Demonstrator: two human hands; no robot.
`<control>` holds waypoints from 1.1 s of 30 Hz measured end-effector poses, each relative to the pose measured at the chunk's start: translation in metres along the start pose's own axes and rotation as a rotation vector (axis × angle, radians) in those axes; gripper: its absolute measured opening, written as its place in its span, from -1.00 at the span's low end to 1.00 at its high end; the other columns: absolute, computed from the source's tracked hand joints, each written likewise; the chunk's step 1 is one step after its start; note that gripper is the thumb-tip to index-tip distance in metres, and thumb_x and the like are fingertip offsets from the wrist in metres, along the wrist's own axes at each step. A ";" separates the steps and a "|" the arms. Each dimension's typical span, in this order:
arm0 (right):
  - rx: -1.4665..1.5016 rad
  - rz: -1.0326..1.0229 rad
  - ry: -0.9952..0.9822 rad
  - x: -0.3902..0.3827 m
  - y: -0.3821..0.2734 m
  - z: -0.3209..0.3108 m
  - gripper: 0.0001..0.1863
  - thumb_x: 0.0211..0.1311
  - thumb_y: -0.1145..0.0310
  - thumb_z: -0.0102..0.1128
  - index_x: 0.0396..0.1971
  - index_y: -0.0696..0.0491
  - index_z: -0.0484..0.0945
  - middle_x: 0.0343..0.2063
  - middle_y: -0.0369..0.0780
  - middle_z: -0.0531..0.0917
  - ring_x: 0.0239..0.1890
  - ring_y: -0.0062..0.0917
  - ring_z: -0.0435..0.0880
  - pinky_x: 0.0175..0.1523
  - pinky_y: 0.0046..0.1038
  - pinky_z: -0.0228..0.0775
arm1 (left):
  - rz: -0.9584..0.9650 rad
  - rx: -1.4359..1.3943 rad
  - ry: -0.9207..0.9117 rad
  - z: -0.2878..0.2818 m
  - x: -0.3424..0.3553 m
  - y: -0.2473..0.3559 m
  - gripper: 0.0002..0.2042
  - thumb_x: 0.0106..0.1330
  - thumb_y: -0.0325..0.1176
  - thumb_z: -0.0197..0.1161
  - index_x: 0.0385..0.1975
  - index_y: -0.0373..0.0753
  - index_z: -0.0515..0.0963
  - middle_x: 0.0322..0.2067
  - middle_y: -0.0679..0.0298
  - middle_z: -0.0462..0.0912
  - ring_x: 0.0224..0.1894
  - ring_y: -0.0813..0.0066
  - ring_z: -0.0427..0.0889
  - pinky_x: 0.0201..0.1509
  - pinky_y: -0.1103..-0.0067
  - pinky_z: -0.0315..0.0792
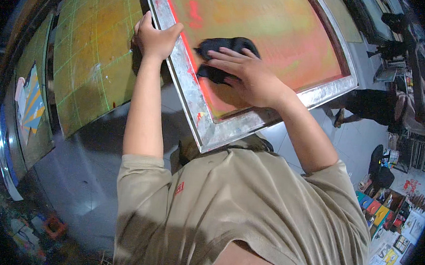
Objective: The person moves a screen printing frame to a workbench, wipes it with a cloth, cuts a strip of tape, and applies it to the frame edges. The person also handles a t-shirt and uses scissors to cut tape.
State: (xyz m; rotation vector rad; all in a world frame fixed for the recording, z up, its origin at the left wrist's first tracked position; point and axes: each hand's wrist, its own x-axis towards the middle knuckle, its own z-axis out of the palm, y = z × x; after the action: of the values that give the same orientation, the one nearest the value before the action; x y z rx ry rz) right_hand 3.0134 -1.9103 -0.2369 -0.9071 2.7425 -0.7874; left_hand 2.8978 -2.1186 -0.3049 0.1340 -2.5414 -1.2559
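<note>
A screen-printing frame (192, 94) of silvery metal is tilted before me, its mesh (288, 29) smeared orange, green and red. Along its left side my left hand (156, 37) is closed on the metal rim, thumb over the top face and fingers at the outer edge. My right hand (248, 78) presses a bunched black cloth (218, 45) against the mesh, near the lower left corner. Its fingers lie spread over the cloth, and part of the cloth shows below them. A red line runs along the inner left edge of the frame.
At left stands a yellow-green board (92, 50) with a grid of lines. Beyond it a panel (35, 95) carries a blue-and-yellow print. On the right, a person in dark shorts (374, 104) is close to crowded shelves. Coloured drawers (375, 208) and papers sit at lower right.
</note>
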 end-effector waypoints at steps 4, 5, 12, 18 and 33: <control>0.014 -0.074 -0.076 0.002 -0.014 0.003 -0.52 -0.10 0.21 0.10 -0.09 -0.02 0.33 -0.06 -0.15 0.39 0.06 -0.33 0.27 0.12 -0.21 -0.03 | -0.012 0.029 -0.004 -0.007 -0.006 0.012 -0.19 -0.36 -0.10 0.29 -0.03 -0.43 0.22 -0.04 -0.10 0.22 0.06 0.13 0.18 0.14 0.40 0.07; -0.042 -0.128 -0.126 -0.004 -0.016 0.000 -0.50 -0.11 0.21 0.10 -0.08 0.00 0.32 -0.09 -0.16 0.41 0.06 -0.37 0.29 0.13 -0.19 -0.07 | -0.021 0.034 0.004 -0.008 -0.008 0.015 -0.19 -0.35 -0.10 0.29 -0.03 -0.43 0.22 -0.04 -0.10 0.22 0.06 0.13 0.18 0.14 0.40 0.07; -0.391 -0.059 -0.107 -0.015 -0.031 0.016 -0.29 -0.18 0.29 0.10 0.08 0.04 0.08 0.06 -0.22 0.26 0.15 -0.43 0.14 0.17 0.02 -0.29 | -0.007 0.076 0.018 -0.006 -0.010 0.013 -0.19 -0.34 -0.09 0.29 -0.03 -0.44 0.21 -0.02 -0.06 0.22 0.09 0.15 0.15 0.16 0.39 0.02; -0.282 -0.016 -0.062 0.014 -0.027 0.016 -0.31 -0.17 0.24 0.09 0.05 0.06 0.09 0.01 -0.18 0.29 0.13 -0.41 0.17 0.14 0.05 -0.28 | -0.005 0.055 0.060 -0.005 -0.011 0.017 -0.20 -0.34 -0.10 0.27 -0.03 -0.43 0.21 -0.02 -0.05 0.24 0.09 0.15 0.15 0.16 0.35 -0.01; -0.347 0.348 0.072 -0.028 -0.022 -0.016 -0.76 -0.32 0.54 -0.03 -0.54 -0.03 0.50 -0.51 -0.29 0.55 -0.40 -0.42 0.52 0.06 -0.31 0.00 | -0.058 0.200 -0.042 -0.017 -0.010 0.021 -0.23 -0.23 -0.09 0.24 0.02 -0.38 0.17 0.05 -0.01 0.18 0.13 0.19 0.12 0.17 0.41 0.01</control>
State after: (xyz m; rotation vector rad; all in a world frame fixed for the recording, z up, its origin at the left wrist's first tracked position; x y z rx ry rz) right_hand 3.0429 -1.9023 -0.2126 -0.4277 3.0330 -0.2930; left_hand 2.9137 -2.1165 -0.2803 0.2292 -2.7136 -1.0315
